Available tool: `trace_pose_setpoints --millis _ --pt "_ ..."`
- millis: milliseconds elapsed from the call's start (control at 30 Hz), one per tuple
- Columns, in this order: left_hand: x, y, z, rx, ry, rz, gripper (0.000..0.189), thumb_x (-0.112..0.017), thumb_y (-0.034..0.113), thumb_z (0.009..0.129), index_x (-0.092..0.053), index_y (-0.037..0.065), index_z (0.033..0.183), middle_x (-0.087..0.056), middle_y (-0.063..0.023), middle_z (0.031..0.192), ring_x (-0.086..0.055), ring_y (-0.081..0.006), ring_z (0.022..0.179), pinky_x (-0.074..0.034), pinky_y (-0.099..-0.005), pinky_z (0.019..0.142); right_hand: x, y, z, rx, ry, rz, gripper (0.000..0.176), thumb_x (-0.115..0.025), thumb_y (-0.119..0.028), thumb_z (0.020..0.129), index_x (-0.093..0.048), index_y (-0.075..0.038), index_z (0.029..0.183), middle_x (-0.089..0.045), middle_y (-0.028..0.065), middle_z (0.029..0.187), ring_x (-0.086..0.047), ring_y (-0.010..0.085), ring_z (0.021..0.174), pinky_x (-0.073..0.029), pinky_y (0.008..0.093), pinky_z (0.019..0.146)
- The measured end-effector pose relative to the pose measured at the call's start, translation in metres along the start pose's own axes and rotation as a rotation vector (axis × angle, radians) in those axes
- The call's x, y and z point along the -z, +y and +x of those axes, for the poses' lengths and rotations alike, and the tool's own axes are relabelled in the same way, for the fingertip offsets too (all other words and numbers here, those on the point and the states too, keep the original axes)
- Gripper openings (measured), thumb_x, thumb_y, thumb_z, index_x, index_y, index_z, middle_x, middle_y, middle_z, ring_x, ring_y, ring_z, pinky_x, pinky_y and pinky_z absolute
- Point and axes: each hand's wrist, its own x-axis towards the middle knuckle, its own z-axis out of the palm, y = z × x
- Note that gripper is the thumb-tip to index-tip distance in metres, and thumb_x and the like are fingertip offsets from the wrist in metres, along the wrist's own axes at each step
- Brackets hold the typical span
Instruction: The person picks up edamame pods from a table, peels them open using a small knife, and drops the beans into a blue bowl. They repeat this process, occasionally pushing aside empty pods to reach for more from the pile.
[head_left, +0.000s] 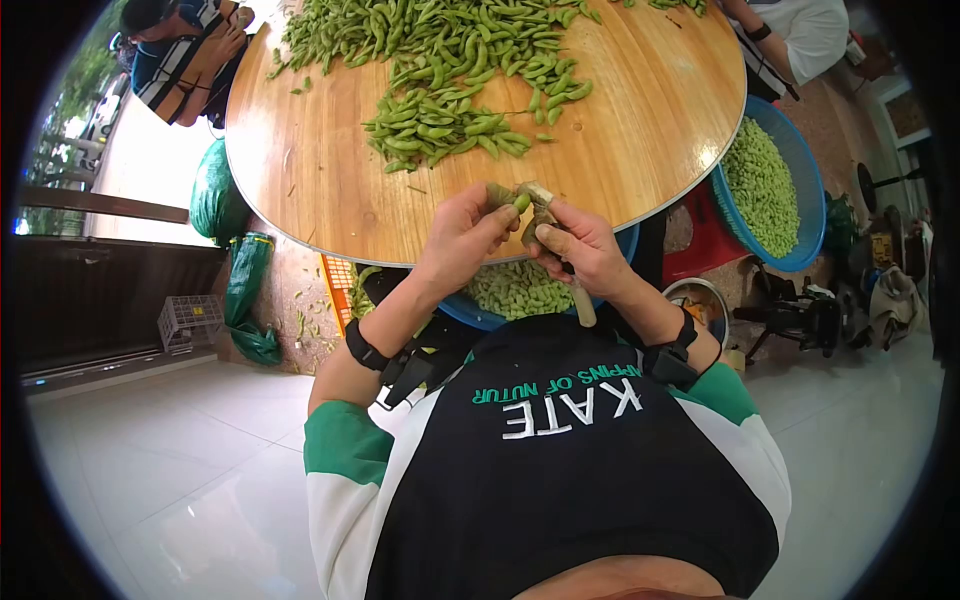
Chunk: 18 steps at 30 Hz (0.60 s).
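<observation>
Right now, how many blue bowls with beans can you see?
2. One blue bowl stands on the right beside the table; the other sits below the left hand and right hand, which pinch a bean pod. More may hide under the table.

One view only, worn on the head, facing forward and tipped steeply down. Fisheye wide, dark ring all round the edge. Own chest (560, 480) right under the lens, filling 6 o'clock. Close in at centre, left hand (462, 235) and right hand (583, 250) pinched together on a pod (520, 202). Round table (320, 180) stretching away from centre to 12 o'clock, farther off. Blue basin (806, 180) out at 3 o'clock, white floor (180, 470) down at 8 o'clock.
</observation>
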Motion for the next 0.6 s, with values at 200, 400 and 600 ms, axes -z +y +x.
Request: trace_pose_setpoints --millis 200,400,600 --pt "0.001 -0.007 -0.003 -0.053 0.017 0.055 0.01 -0.055 0.011 0.092 -0.056 0.001 0.093 -0.06 -0.001 0.079 -0.052 -0.0052 0.07 -0.043 -0.0207 0.061 -0.005 0.001 -0.002 -0.039 -0.022 0.08 0.02 -0.048 -0.019 0.098 -0.052 -0.004 0.11 -0.054 -0.0009 0.078 -0.042 0.0034 0.053 -0.034 0.018 0.043" --pt "-0.011 -0.003 -0.013 -0.241 0.105 0.182 0.01 -0.054 0.01 0.092 -0.057 0.0 0.095 -0.061 -0.0021 0.079 -0.055 -0.006 0.073 -0.044 -0.0214 0.063 -0.004 0.007 -0.002 0.008 -0.004 0.056 0.025 -0.049 -0.014 0.097 -0.053 -0.003 0.119 -0.056 -0.0014 0.076 -0.042 0.003 0.051 -0.033 0.0181 0.043" --pt "-0.001 -0.014 -0.004 -0.089 -0.074 -0.252 0.011 -0.052 0.01 0.093 -0.058 0.001 0.096 -0.06 -0.003 0.079 -0.053 -0.0069 0.067 -0.041 -0.0209 0.059 -0.005 0.004 -0.004 0.029 0.06 0.018 0.027 -0.051 -0.009 0.094 -0.056 -0.003 0.12 -0.057 -0.0005 0.075 -0.041 0.0025 0.05 -0.031 0.0175 0.044"
